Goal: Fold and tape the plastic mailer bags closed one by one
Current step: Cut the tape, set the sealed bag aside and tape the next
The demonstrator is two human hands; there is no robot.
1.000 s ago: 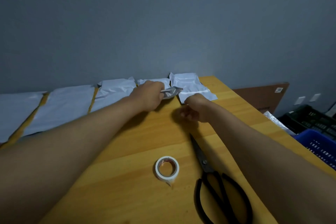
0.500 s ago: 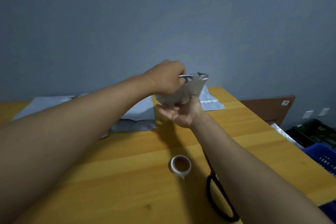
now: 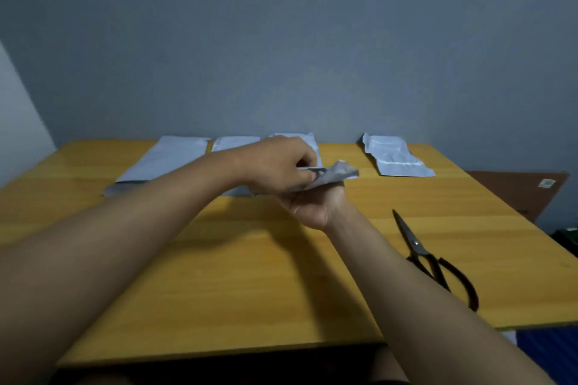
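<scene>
A small folded grey-white mailer bag [image 3: 339, 174] is held above the middle of the wooden table [image 3: 219, 275]. My left hand [image 3: 281, 166] grips it from above, fingers curled over its left end. My right hand [image 3: 312, 206] holds it from below, palm turned up; its fingers are hidden behind the bag and my left hand. Flat mailer bags [image 3: 165, 162] lie in a row along the far edge. One folded bag [image 3: 395, 159] lies apart at the far right. The tape roll is hidden from view.
Black scissors [image 3: 438, 262] lie on the right side of the table, blades pointing away from me. A grey wall stands right behind the table. A brown board [image 3: 516, 191] and a blue crate [image 3: 547, 344] sit off the table's right edge.
The bag was lifted off the row at the far edge and is now held lower, over the table's middle. The view swung left and down; the tape roll is out of sight.
</scene>
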